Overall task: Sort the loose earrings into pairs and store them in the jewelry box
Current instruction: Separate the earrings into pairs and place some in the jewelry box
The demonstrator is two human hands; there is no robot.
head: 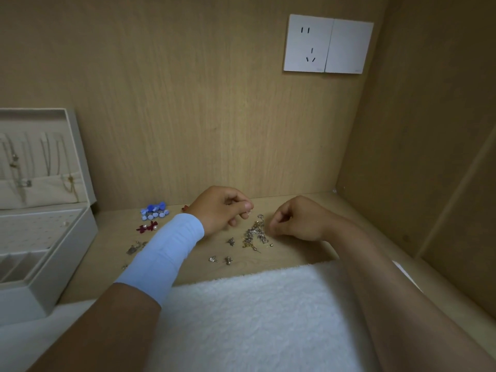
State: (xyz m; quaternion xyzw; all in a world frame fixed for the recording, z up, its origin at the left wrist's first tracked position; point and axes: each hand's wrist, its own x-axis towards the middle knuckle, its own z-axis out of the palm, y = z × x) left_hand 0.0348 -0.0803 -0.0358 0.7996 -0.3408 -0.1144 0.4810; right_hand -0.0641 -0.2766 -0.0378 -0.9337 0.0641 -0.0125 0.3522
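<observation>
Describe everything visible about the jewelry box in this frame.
The jewelry box stands open at the left edge of the wooden surface, pale grey-beige. Its raised lid leans back against the wall, with thin chain necklaces hanging inside. The base shows a dotted panel and empty divided slots. Neither hand touches it.

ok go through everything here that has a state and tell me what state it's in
jewelry box: lid open, necklaces hanging inside it
tangled earrings: loose heap on the shelf, unsorted
blue earrings: grouped together, still outside the box
red bow earrings: lying side by side
left hand: fingers pinched together above the heap, contents too small to tell
right hand: fingers curled by the heap, grip unclear
wall socket: nothing plugged in
</observation>
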